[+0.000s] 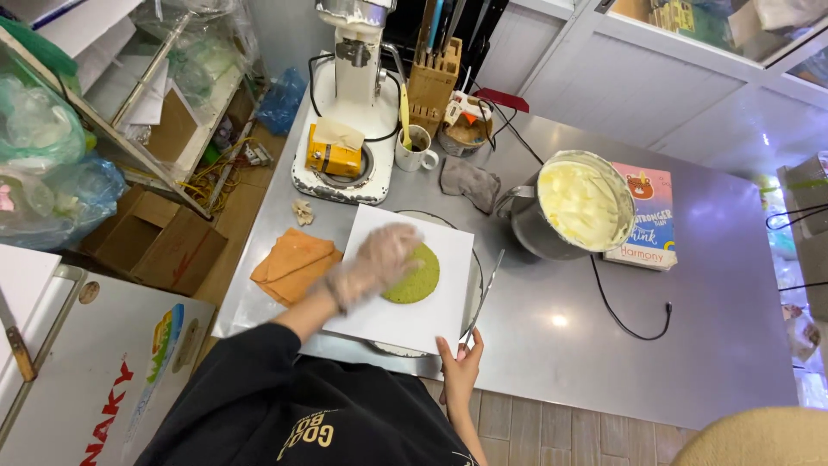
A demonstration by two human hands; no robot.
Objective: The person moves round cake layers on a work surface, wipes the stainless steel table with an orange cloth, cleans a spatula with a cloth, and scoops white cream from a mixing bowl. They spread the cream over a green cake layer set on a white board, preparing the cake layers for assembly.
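Head view: left hand (379, 259) on green cake (415, 274); cream bowl (580, 205), orange cloth (293, 263) nearby.

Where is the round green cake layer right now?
In the head view the green cake layer lies on the white square board at table centre, under the gloved left hand, left of the cream-filled metal bowl.

An orange box (333, 155) sits on the mixer base; a pink book (649, 216) lies beside the bowl.

A steel bowl of cream (580, 205), orange cloth (293, 263), stand mixer (354, 95) and knife block (433, 82).
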